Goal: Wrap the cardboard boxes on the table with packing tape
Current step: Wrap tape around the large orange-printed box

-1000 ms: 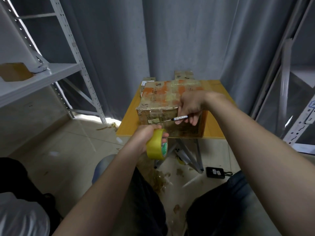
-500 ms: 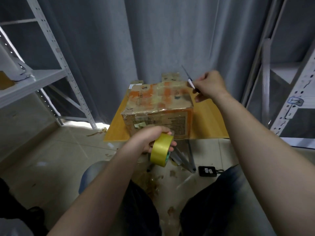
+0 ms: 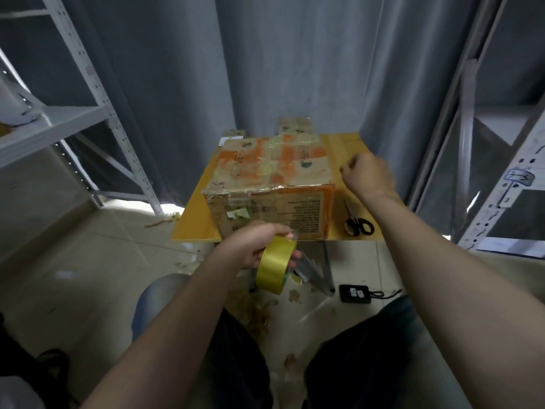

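Observation:
A worn cardboard box (image 3: 271, 172) with orange patches and old clear tape stands on a small yellow table (image 3: 194, 222). My left hand (image 3: 256, 246) grips a yellow roll of packing tape (image 3: 275, 267) just in front of the box's near face, below the table edge. My right hand (image 3: 367, 175) hovers to the right of the box above the table, fingers curled into a loose fist with nothing in it. Black-handled scissors (image 3: 358, 222) lie on the table right of the box, below that hand.
Grey metal shelving stands at the left (image 3: 88, 113) and at the right (image 3: 501, 172), with a grey curtain behind the table. A black device with a cable (image 3: 355, 293) and tape scraps lie on the floor under the table. My knees are in the foreground.
My right hand lifted the scissors away from the box front, carried them right and let them go on the table. My left hand keeps holding the tape roll.

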